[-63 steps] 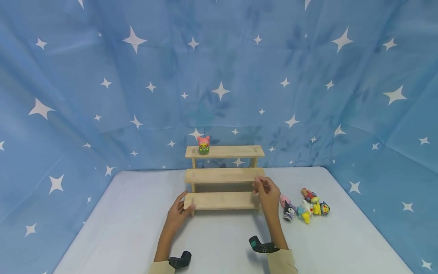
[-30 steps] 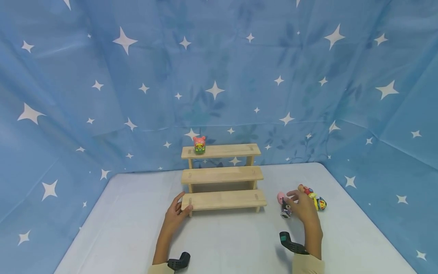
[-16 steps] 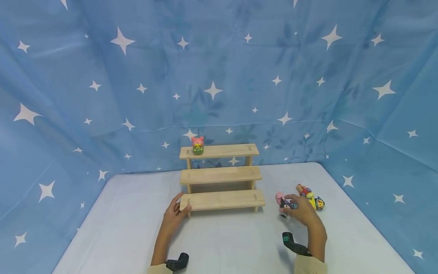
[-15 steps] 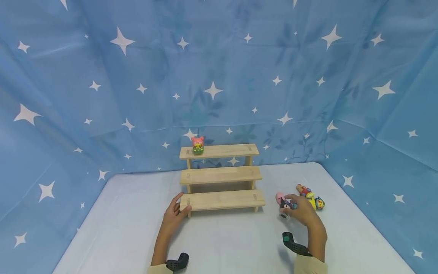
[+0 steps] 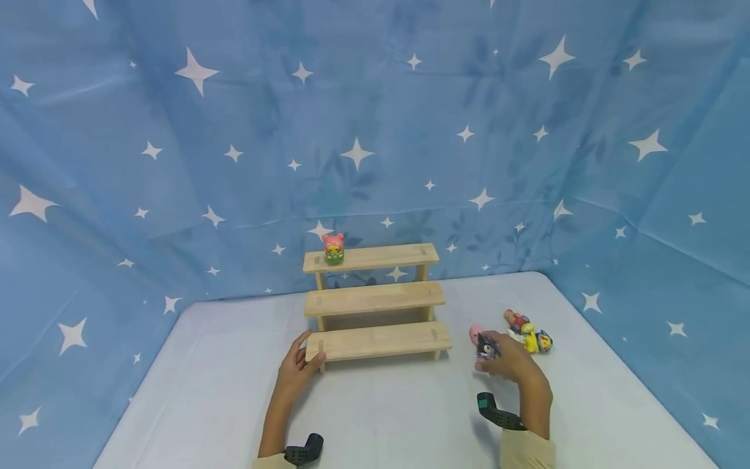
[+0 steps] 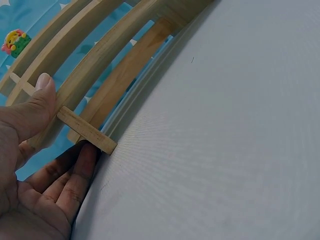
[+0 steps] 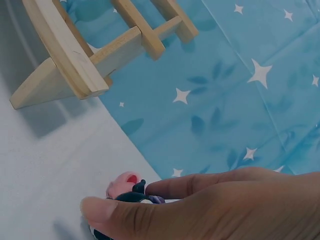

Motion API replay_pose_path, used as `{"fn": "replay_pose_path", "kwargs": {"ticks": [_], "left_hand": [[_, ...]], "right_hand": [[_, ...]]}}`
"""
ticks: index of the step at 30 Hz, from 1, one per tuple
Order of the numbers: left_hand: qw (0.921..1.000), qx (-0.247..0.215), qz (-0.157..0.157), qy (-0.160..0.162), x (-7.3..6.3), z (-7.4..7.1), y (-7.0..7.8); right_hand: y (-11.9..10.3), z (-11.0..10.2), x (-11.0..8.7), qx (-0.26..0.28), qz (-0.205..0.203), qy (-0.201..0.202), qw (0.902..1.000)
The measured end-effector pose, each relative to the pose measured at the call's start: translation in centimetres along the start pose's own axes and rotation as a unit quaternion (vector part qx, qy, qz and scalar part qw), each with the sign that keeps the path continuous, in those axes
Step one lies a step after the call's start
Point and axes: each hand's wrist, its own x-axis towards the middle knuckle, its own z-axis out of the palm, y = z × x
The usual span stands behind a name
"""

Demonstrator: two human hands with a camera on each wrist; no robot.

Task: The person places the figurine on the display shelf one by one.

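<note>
Tiered stand (image 5: 375, 300), pink-green figurine (image 5: 334, 249) atop, black figurine (image 5: 486, 348) in right hand (image 5: 515, 360)

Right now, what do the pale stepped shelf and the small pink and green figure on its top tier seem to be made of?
The pale stepped shelf looks like wood, matt and perhaps unvarnished: grain streaks show. The small pink and green figure seems moulded plastic or resin, smooth and perhaps slightly glossy, judging by rounded shapes and bright colours.

head view bright, 2 wrist views dimmer; soft shadows on table (image 5: 381, 417).
</note>
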Motion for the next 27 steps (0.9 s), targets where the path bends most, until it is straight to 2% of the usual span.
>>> {"fn": "replay_pose_path", "kwargs": {"ticks": [7, 14, 20, 23, 27], "left_hand": [[0.9999, -0.006, 0.01, -0.007, -0.2, -0.2, -0.2], [0.9998, -0.009, 0.014, -0.008, 0.0, -0.4, 0.1], [0.9998, -0.009, 0.014, -0.01, 0.1, -0.4, 0.3], [0.9998, -0.017, 0.006, -0.011, 0.0, -0.4, 0.4], [0.9996, -0.022, -0.006, -0.014, 0.0, -0.3, 0.6]], "right_hand": [[0.6, 0.2, -0.2, 0.036, 0.026, -0.007, 0.999], [1.2, 0.1, 0.1, 0.047, 0.021, 0.009, 0.9986], [1.5, 0.3, 0.4, 0.033, 0.006, 0.025, 0.9991], [1.6, 0.5, 0.6, 0.032, -0.005, 0.028, 0.9991], [1.7, 0.8, 0.8, 0.047, 0.0, 0.019, 0.9987]]}}
